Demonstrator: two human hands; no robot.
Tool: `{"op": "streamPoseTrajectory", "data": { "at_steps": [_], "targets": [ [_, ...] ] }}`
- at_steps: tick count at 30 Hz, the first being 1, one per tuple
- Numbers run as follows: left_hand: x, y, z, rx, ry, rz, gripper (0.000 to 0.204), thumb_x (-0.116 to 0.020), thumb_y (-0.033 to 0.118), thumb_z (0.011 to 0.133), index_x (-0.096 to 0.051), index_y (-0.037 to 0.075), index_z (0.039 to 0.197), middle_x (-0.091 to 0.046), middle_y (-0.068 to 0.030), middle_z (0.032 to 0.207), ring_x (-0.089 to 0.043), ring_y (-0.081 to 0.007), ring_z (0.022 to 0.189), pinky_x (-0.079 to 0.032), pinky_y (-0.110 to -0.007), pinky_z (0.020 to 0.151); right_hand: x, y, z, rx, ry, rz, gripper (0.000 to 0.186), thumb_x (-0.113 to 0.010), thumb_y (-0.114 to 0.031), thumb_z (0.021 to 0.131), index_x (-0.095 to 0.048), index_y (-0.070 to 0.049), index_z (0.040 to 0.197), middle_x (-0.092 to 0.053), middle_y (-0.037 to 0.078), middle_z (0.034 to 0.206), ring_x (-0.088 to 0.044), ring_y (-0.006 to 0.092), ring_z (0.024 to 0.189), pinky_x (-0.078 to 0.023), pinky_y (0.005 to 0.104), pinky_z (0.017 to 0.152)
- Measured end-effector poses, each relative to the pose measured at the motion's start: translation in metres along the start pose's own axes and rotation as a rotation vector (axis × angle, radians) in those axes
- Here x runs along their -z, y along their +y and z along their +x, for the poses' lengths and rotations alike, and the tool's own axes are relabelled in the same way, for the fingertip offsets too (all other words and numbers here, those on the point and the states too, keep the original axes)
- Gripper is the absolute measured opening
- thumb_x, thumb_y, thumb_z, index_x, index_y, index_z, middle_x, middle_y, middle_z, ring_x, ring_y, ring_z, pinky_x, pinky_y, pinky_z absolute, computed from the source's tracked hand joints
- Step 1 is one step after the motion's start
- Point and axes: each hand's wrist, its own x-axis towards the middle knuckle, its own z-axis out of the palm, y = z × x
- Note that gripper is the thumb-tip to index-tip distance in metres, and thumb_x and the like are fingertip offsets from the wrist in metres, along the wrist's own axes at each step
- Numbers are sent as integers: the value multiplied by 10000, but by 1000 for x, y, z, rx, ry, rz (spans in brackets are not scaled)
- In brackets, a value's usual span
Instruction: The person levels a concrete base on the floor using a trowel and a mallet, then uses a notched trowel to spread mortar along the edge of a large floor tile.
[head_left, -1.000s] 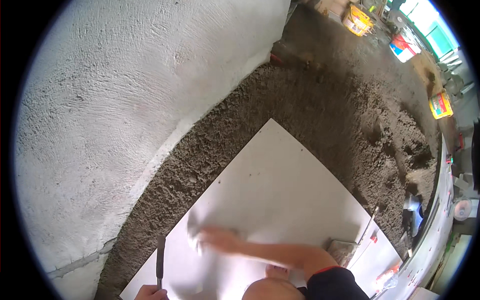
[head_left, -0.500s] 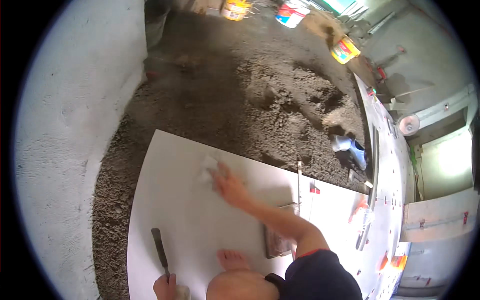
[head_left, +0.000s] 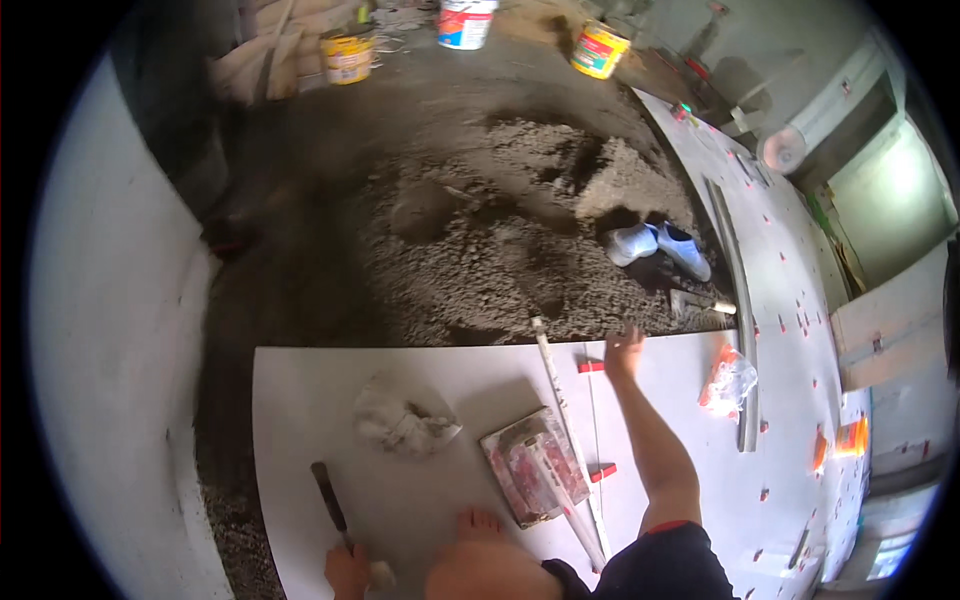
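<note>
Plastic bag (head_left: 740, 385) with orange contents (head_left: 718, 377) on white tile (head_left: 680, 375), buckets (head_left: 600, 52) beyond.

No word or number can be read with certainty here. At the far side, the left yellow bucket (head_left: 346, 61), the white bucket (head_left: 466, 26) with red and blue colours, and the right yellow bucket (head_left: 600, 50) with red and green colours carry printed labels, too small for reading

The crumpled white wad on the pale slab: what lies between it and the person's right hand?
In the head view, a long pale bar, then a red clip, lie between the wad and the right hand.
</note>
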Motion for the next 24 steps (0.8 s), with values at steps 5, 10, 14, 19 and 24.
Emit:
{"op": "streamPoseTrajectory", "data": {
  "at_steps": [5, 10, 14, 19, 24],
  "targets": [
    [70, 61, 1, -24, -261, 177, 490, -487, 442, 918, -679, 7, 1036, -665, -223, 1017, -624, -383, 978, -483, -432, 837, 35, 119, 51, -429, 20, -142, 512, -597, -191, 844, -418, -29, 1296, -407, 247, 1259, -497, 422, 1106, -460, 499, 916],
    [73, 188, 72, -467, 243, -106, 632, -604, 411, 857, -468, -42, 1276, -470, -247, 1299, -450, -393, 1209, -360, -496, 1014, 44, 210, 101, -342, 14, -477, 566, -613, -183, 840, -372, -24, 1327, -395, 183, 1329, -483, 388, 1154, -434, 472, 963],
    [52, 291, 156, -827, 394, 72, 764, -636, 426, 819, -383, -59, 1352, -348, -257, 1415, -318, -423, 1325, -234, -536, 1111, 38, 269, 150, -136, -189, -262, 582, -569, -205, 833, -385, 19, 1338, -349, 225, 1410, -304, 405, 1332, -206, 427, 1136],
    [41, 324, 171, -859, 287, 162, 850, -614, 416, 804, -288, -106, 1389, -212, -291, 1485, -189, -472, 1379, -180, -571, 1120, 27, 314, 194, 165, -751, -1111, 437, -548, -176, 812, -545, 98, 1153, -453, 292, 1326, -311, 435, 1336, -132, 502, 1166],
    [44, 326, 174, -816, 252, 183, 837, -612, 409, 794, -309, -115, 1372, -216, -308, 1477, -181, -488, 1376, -158, -589, 1118, 25, 345, 214, -176, -429, -309, 721, -632, -137, 765, -325, 18, 1398, -417, 253, 1376, -413, 419, 1264, -346, 425, 1072]
  ]
}}
